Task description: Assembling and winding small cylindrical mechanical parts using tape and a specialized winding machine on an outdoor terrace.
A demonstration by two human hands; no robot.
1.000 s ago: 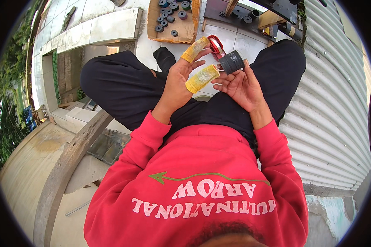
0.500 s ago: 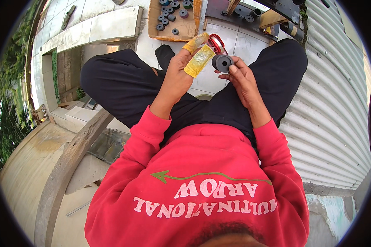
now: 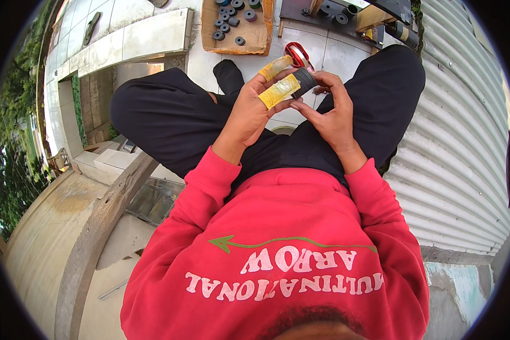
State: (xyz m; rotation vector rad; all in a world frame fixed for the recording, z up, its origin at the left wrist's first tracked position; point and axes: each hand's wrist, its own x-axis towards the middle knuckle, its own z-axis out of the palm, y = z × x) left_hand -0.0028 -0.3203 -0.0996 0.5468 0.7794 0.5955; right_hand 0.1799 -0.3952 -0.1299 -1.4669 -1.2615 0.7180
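A dark grey-black cylindrical roller (image 3: 305, 83) is held sideways between my two hands, above the tiled floor between my knees. My right hand (image 3: 335, 112) pinches it, fingers at the far right end and thumb at the near side. My left hand (image 3: 254, 107) has yellow wrapping (image 3: 279, 92) around its thumb and forefinger. The wrapped thumb presses on the roller's left part, while the wrapped forefinger lies just beyond it. My other left fingers are mostly hidden. Just beyond the hands lies a red ring-shaped object (image 3: 290, 46) with a pale inside.
A cardboard box (image 3: 258, 46) holding several small dark rollers stands ahead. To its right is a dark bench (image 3: 300, 24) with wooden parts and more dark cylinders. Corrugated metal sheet (image 3: 453, 141) rises on my right; a wooden beam (image 3: 99, 218) runs along my left.
The roller has turned from showing its holed end to showing its side. It has come against my wrapped left fingers, and my right hand has shifted its grip around it.
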